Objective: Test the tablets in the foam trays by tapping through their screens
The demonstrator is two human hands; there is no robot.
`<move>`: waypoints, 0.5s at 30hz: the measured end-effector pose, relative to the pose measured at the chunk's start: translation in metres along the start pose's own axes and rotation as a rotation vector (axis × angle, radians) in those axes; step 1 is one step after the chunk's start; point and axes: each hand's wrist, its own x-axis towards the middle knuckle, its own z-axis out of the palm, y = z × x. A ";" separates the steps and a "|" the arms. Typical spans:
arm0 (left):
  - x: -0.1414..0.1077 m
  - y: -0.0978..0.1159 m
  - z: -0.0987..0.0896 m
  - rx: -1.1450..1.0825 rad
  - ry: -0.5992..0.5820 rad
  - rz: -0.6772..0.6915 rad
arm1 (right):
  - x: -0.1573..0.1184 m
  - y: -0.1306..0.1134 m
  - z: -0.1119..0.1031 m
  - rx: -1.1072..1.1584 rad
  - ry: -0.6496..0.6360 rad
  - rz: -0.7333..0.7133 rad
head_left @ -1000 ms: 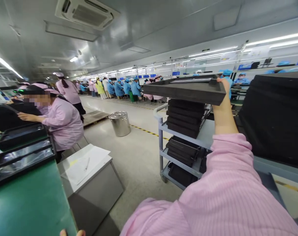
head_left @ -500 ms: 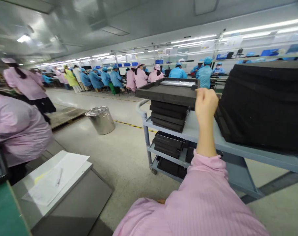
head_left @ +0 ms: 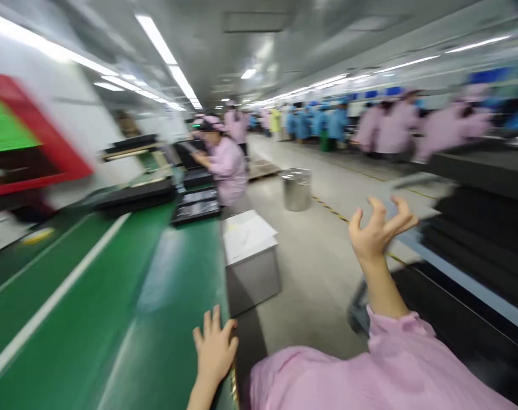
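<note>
My left hand (head_left: 216, 348) rests with spread fingers on the right edge of the green work surface (head_left: 177, 279), holding nothing. Raised over the floor, my right hand (head_left: 378, 230) has its fingers apart and slightly curled, with nothing in them. Just right of it stands the grey cart (head_left: 472, 285), which bears a stack of black foam trays (head_left: 489, 222). The topmost tray (head_left: 472, 162) reaches out past the ones below. There is a visible gap between my right hand and the trays.
A grey box with papers (head_left: 250, 236) stands beside the green surface. Black trays with shiny contents (head_left: 196, 206) lie farther up it, near a person in pink (head_left: 228, 165). A metal drum (head_left: 297, 191) is on the floor. People in blue and pink line the back right.
The view has swung left, bringing the green surface into sight. My right hand has come off the top tray and opened. My left hand now shows on the green surface.
</note>
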 end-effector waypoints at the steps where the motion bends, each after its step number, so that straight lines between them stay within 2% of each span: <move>1: -0.008 0.008 -0.004 -0.082 0.020 0.003 | -0.022 -0.014 0.032 0.096 -0.182 -0.047; 3: -0.021 0.021 -0.007 -0.186 0.061 -0.062 | -0.074 -0.051 0.092 0.291 -0.598 -0.179; 5: -0.038 0.030 -0.001 -0.281 0.109 -0.130 | -0.130 -0.093 0.138 0.489 -0.979 -0.318; 6: -0.049 0.034 0.003 -0.313 0.136 -0.187 | -0.160 -0.115 0.154 0.569 -1.123 -0.390; 8: -0.075 0.039 0.013 -0.351 0.196 -0.324 | -0.216 -0.158 0.174 0.667 -1.332 -0.534; 10: -0.111 0.042 0.018 -0.365 0.277 -0.496 | -0.267 -0.199 0.177 0.771 -1.494 -0.644; 12: -0.164 0.048 0.013 -0.345 0.387 -0.723 | -0.309 -0.236 0.167 0.877 -1.615 -0.726; 14: -0.237 0.066 -0.003 -0.270 0.529 -1.024 | -0.343 -0.264 0.145 0.977 -1.740 -0.846; 15: -0.279 0.083 -0.014 -0.201 0.611 -1.214 | -0.357 -0.273 0.133 1.033 -1.795 -0.926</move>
